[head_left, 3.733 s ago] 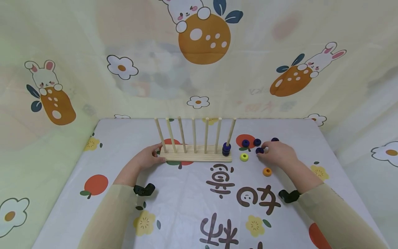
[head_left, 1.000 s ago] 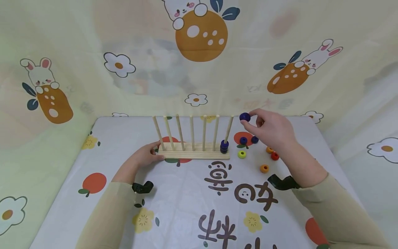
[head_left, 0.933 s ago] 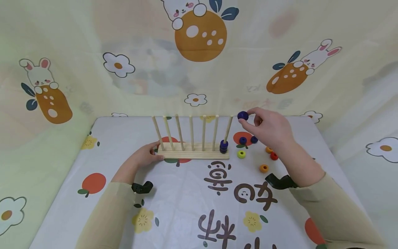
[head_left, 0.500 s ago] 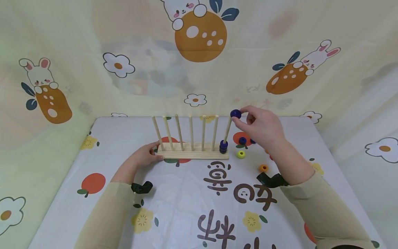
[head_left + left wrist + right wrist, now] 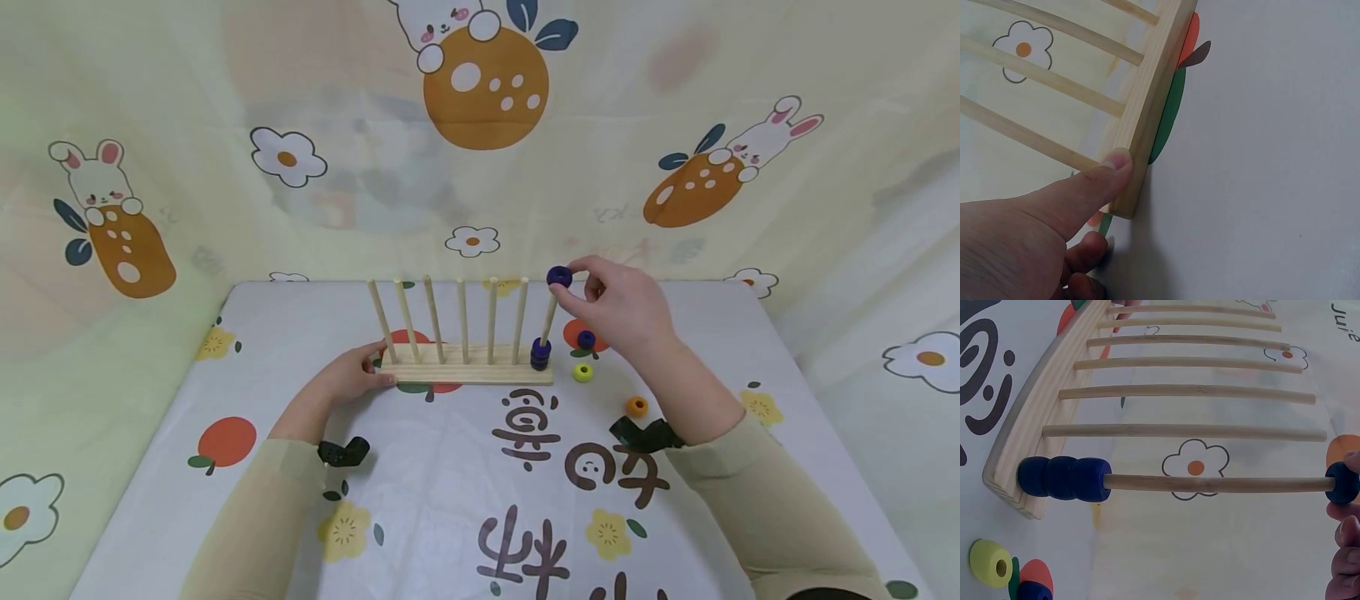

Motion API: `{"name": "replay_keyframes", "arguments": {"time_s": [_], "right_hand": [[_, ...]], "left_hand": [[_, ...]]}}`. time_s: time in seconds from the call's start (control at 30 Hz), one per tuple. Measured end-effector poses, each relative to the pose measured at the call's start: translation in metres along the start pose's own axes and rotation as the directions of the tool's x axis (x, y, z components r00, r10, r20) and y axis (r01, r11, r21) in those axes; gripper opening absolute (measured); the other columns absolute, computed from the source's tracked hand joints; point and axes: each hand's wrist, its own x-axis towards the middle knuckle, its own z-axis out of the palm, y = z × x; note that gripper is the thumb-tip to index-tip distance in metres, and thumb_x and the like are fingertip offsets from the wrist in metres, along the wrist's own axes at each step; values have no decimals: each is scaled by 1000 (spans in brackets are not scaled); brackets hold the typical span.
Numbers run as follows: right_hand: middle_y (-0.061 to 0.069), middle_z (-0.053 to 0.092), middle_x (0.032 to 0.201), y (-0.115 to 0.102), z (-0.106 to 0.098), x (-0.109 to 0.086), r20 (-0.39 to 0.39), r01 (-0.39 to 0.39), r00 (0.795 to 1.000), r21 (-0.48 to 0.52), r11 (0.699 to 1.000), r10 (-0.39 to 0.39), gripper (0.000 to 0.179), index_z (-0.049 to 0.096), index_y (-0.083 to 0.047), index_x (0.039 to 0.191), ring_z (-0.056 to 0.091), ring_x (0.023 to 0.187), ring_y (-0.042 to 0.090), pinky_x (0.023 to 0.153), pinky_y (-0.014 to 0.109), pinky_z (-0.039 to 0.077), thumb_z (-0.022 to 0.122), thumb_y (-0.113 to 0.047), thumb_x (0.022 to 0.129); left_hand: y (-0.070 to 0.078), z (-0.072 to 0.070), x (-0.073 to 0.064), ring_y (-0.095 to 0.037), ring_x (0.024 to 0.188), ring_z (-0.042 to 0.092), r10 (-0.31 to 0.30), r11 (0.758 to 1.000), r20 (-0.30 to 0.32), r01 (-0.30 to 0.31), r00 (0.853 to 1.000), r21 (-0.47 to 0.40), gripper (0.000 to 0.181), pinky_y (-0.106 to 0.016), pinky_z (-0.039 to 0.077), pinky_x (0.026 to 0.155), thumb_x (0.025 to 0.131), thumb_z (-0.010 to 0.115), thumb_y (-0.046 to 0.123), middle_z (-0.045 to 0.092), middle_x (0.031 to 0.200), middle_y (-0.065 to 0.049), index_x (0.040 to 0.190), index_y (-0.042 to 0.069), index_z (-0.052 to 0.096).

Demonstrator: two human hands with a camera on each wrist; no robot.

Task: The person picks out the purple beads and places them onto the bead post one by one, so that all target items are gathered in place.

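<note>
The right hand pinches a dark blue bead between thumb and fingers at the tip of the rightmost peg. Whether the peg tip has entered the bore cannot be confirmed from these angles. The left hand grips the left end of the wooden peg rack, thumb on its top face.

Three stacked blue beads occupy the foot of the rightmost peg, touching one another. Right of the rack lie a loose blue bead, a yellow-green bead and, nearer the table's front edge, an orange bead. The right forearm obstructs the surface beyond the orange bead.

The rack is pale wood with seven pegs in one row, standing near the far edge of the table. The pinched bead is rounded and glossy.

Compared with one second ago, this bead has shifted left, from beside the peg to its tip.
</note>
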Motion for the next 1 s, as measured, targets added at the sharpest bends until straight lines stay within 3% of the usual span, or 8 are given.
{"name": "replay_keyframes", "arguments": {"time_s": [0.27, 1.0], "right_hand": [[5, 55, 74, 3, 3, -1, 10, -12, 1000, -4, 1000, 12, 46, 64, -12, 125, 48, 67, 23, 60, 36, 37, 66, -45, 93], [4, 53, 72, 8, 9, 1, -6, 0, 1000, -9, 1000, 0, 49, 67, -16, 121, 48, 65, 23, 58, 36, 36, 65, -54, 91]], "left_hand": [[-1, 1, 2, -24, 90, 46, 3, 1000, 1, -3, 1000, 1, 80, -37, 36, 73, 90, 73, 39, 50, 100, -11, 157, 21, 32], [-1, 0, 1, -25, 91, 46, 9, 1000, -9, -9, 1000, -7, 81, -37, 36, 73, 90, 74, 38, 50, 101, -11, 156, 21, 32]]}}
